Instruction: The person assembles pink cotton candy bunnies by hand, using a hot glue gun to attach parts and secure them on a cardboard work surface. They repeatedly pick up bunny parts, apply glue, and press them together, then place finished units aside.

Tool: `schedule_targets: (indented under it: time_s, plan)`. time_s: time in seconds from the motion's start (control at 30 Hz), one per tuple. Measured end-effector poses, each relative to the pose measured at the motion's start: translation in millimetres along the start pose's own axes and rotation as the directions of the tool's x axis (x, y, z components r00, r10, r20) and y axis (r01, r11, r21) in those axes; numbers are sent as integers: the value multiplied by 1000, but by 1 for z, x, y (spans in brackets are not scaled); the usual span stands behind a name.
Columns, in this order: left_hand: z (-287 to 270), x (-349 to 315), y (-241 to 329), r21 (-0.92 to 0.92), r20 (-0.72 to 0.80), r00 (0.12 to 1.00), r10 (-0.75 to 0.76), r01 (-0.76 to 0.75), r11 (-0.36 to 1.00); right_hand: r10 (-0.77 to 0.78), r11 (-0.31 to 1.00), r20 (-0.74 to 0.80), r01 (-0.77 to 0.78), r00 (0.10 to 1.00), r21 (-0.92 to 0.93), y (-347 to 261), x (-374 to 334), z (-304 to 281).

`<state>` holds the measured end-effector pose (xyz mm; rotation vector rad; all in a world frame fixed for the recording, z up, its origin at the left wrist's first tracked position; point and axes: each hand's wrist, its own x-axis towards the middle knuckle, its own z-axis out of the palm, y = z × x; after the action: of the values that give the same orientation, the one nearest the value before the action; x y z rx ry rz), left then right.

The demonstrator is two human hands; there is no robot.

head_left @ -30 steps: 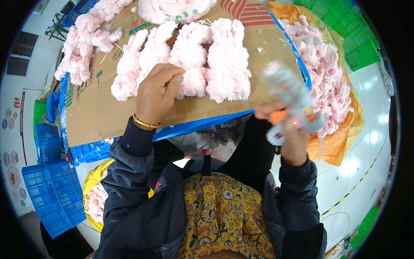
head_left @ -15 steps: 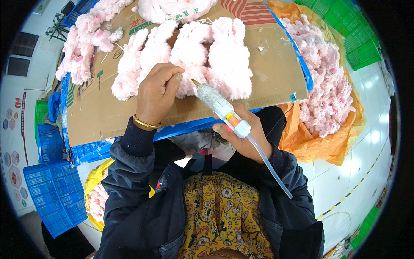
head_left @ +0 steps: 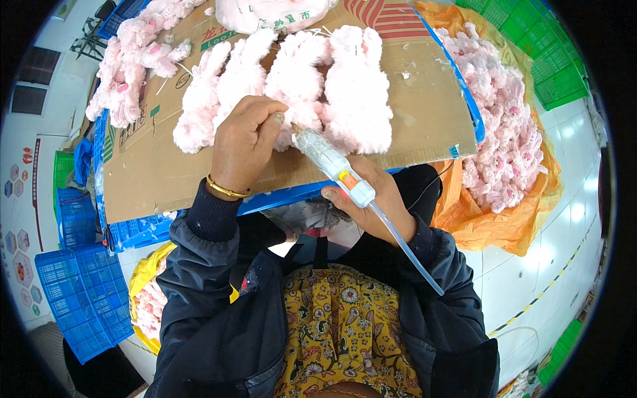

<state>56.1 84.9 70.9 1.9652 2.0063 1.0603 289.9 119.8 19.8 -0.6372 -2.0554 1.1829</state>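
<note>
Several pink fluffy plush pieces (head_left: 358,93) lie side by side on a brown cardboard sheet (head_left: 424,113). My right hand (head_left: 383,199) grips a glue gun (head_left: 324,151) with a wrapped front. A long translucent glue stick (head_left: 408,251) sticks out of its back end. The gun's metal tip points up and left at the lower end of one plush piece (head_left: 292,83), near my left fingers. My left hand (head_left: 244,139) is closed in a pinch at that same piece's lower left edge. Whatever its fingertips hold is hidden or too small to tell.
More pink plush pieces (head_left: 126,73) are heaped at the table's far left. A pale pink bag (head_left: 272,14) lies at the back. On the right an orange sack (head_left: 458,212) overflows with pink plush. Blue crates (head_left: 83,292) stand left, green crates (head_left: 551,60) far right.
The glue gun has shifted slightly left, bringing its tip closer to my left fingers. My left hand has barely moved, and its pinch stays closed.
</note>
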Motion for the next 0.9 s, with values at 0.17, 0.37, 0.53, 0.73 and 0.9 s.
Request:
schedule_targets:
  time_s: [0.17, 0.37, 0.53, 0.73, 0.9]
  plan:
    - [0, -1, -1, -5, 0, 1000, -10, 10, 1000, -91, 993, -18, 89, 996, -72, 4, 4, 2]
    - [-3, -1, -4, -3, 36, 999, -33, 33, 999, -115, 991, -6, 115, 993, -70, 8, 7, 4]
    - [-4, -1, -4, -56, 58, 993, -101, 104, 993, -53, 997, 41, 56, 998, -58, 8, 10, 2]
    - [8, -6, -5, -87, -67, 990, -125, 119, 989, -47, 998, 36, 48, 998, -33, 10, 11, 3]
    - [13, -10, -3, 75, -165, 986, -36, 49, 996, -114, 991, 51, 117, 992, -64, 13, 13, 1]
